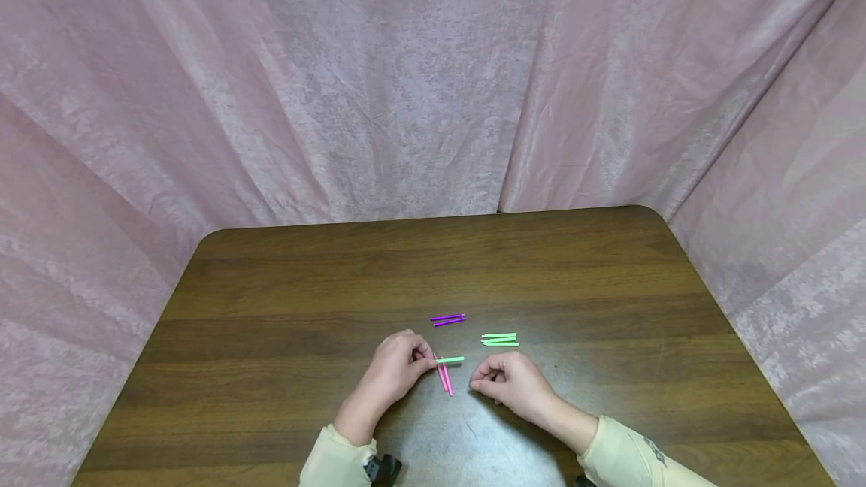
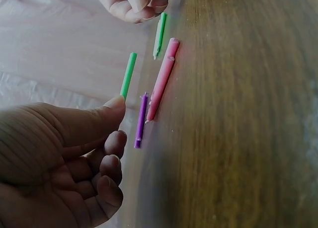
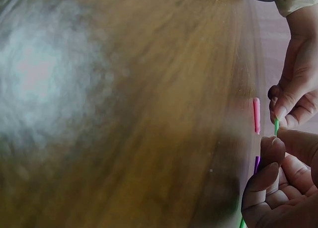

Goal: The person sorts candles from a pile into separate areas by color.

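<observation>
- The left hand pinches a green stick near one end, between thumb and fingertip; its free length points to the person's right, raised above the desk
- The right hand is near it, fingers loosely curled and gap narrow, with nothing visible in it
- The green stick looks very light and stiff, perhaps waxy; it could roll under a loose pinch or snap if bent
- Mid-length seems the best hold, with gentle fingertip pressure
- Pink sticks lie near the left hand; purple sticks and loose green sticks lie farther out
</observation>
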The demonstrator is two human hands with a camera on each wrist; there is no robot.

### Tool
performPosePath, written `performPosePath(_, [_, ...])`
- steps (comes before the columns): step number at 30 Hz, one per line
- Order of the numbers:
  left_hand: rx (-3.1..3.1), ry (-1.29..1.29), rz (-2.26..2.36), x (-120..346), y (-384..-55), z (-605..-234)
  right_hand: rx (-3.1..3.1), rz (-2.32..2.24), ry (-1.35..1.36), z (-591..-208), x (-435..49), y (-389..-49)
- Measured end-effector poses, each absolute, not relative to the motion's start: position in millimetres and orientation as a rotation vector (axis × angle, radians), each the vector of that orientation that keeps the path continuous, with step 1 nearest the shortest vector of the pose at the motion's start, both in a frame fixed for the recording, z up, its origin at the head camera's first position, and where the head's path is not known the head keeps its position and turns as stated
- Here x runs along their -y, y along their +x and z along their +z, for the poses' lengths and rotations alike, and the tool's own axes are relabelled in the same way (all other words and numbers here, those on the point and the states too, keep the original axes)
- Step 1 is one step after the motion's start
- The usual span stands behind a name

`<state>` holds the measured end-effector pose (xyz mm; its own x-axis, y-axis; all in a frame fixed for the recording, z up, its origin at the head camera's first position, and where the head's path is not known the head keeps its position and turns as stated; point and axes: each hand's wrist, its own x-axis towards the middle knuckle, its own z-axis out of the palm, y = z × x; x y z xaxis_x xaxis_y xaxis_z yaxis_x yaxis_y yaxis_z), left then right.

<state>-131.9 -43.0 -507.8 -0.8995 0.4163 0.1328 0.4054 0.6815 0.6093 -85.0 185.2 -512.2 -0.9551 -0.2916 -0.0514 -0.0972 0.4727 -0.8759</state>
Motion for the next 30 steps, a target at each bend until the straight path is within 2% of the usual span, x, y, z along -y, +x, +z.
performPosePath(30, [-2.817, 0.722, 1.006, 21.0, -137.5, -506.9, -2.565, -1.439, -0.420, -514.1, -173.1, -83.1])
